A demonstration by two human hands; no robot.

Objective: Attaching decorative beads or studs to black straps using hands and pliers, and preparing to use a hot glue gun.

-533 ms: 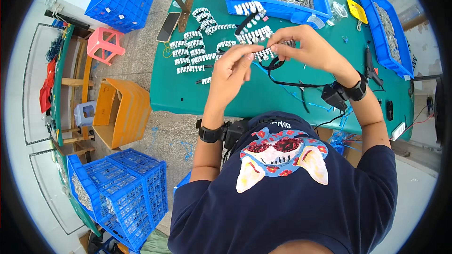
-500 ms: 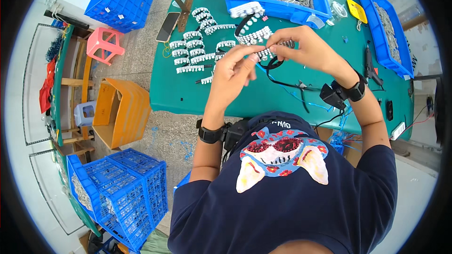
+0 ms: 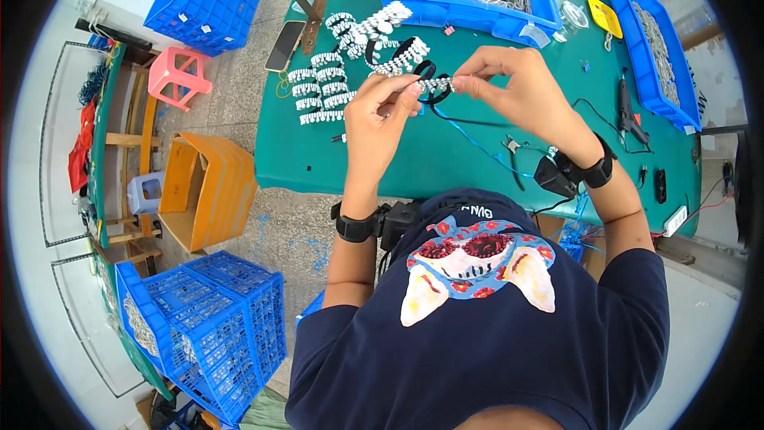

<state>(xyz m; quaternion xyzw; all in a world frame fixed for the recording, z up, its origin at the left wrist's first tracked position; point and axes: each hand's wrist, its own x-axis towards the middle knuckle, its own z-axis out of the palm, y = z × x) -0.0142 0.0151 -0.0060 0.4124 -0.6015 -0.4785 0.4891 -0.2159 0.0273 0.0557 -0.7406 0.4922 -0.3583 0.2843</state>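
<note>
Between my two hands, above the green table, is a black-and-white beaded band [image 3: 436,85], with black ribbon [image 3: 426,70] looping around it. My left hand [image 3: 383,103] pinches it at its left part. On the right, the fingertips of my right hand [image 3: 513,84] are closed on its other end. A long white beaded strip [image 3: 382,24] with black edging stretches beyond my left hand, over other strips; whether it joins the held band is hard to see. Rows of similar white beaded pieces [image 3: 318,84] lie left of my hands.
Blue trays [image 3: 446,12] with silvery chains stand at the far side and the right [image 3: 637,48]. Pliers [image 3: 513,143], a glue gun [image 3: 629,115], a yellow dish [image 3: 605,16] and a phone [image 3: 285,46] lie on the table [image 3: 294,163]. A blue cord runs below my right hand.
The long white strip has shifted left and away, over the rows of pieces. My hands have moved slightly apart, and the black ribbon now loops upright between them.
</note>
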